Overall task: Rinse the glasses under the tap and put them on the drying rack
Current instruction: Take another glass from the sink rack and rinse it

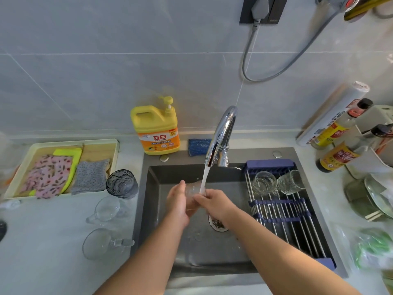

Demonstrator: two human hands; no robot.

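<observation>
A clear glass (192,189) is over the dark sink (153,184), under the stream from the chrome tap (221,135). My left hand (178,202) cups its left side and my right hand (214,202) grips its right side; water hits near my right fingers. Two rinsed clear glasses (263,183) (290,182) lie at the far end of the blue-and-steel drying rack (282,211) across the sink's right half. On the counter to the left wait a dark textured glass (121,184) and two clear handled glass cups (106,208) (100,244).
A yellow dish-soap jug (156,128) and a blue sponge (198,146) stand behind the sink. A tray of cloths (61,167) lies far left. Sauce bottles (338,154), a foil roll, stacked plates (376,196) and a bag of greens (372,248) crowd the right counter.
</observation>
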